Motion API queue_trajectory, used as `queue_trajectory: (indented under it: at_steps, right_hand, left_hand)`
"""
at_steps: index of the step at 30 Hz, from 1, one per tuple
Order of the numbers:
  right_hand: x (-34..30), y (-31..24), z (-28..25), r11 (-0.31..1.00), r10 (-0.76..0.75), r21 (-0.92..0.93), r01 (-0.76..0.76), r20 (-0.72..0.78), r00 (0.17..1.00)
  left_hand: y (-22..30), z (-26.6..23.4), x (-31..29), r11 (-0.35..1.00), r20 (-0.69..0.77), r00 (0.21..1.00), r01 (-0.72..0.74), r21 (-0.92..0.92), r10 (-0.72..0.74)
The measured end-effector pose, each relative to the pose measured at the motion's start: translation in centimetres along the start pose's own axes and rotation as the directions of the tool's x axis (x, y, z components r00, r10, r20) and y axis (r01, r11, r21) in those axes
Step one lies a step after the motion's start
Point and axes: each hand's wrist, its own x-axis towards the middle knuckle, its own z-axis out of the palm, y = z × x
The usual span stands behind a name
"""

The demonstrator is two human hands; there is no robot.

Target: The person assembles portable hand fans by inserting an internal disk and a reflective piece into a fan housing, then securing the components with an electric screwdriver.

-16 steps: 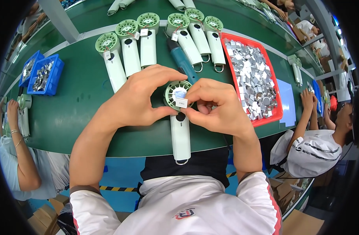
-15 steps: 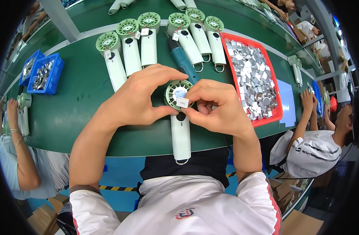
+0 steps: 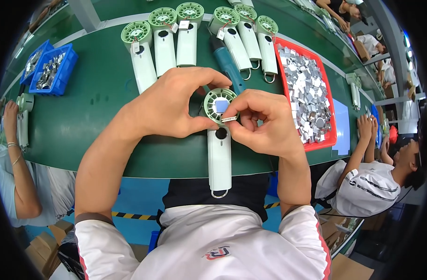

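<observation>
A handheld fan with a pale green, round, spoked head and a long white handle lies on the dark green counter in front of the person, its metal end loop reaching past the near edge. A flat blue square sits in the middle of the head. The left hand curves around the head, thumb and fingers gripping its rim. The right hand pinches a small, thin, white-and-silver piece between thumb and forefinger at the head's lower right edge.

Just beyond lies a teal and black elongated tool, with six matching green-and-white fans in two groups of three behind. To the right, a red rectangular plastic tray holds many small silver pieces, beside a pale blue flat sheet. At far left stand two blue plastic bins of metal parts.
</observation>
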Motion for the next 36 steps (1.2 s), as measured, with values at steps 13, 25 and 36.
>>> queue_trajectory:
  at_steps: [13,25,36]
  right_hand:
    - [0.1,-0.4,-0.5,0.986,-0.144,-0.078,0.150,0.076,0.987]
    - [0.4,-1.2,-0.3,0.983,-0.145,-0.106,0.151,0.063,0.987]
    - [-0.1,-1.5,0.0,0.936,-0.257,-0.213,0.282,0.138,0.957]
  left_hand:
    - [-0.4,0.3,0.0,0.999,-0.040,0.998,-0.048,0.000,0.048]
    - [-0.2,0.1,0.2,0.999,-0.038,0.999,-0.037,0.003,0.037]
    - [-0.2,0.1,0.3,1.000,-0.021,1.000,0.004,0.012,-0.004]
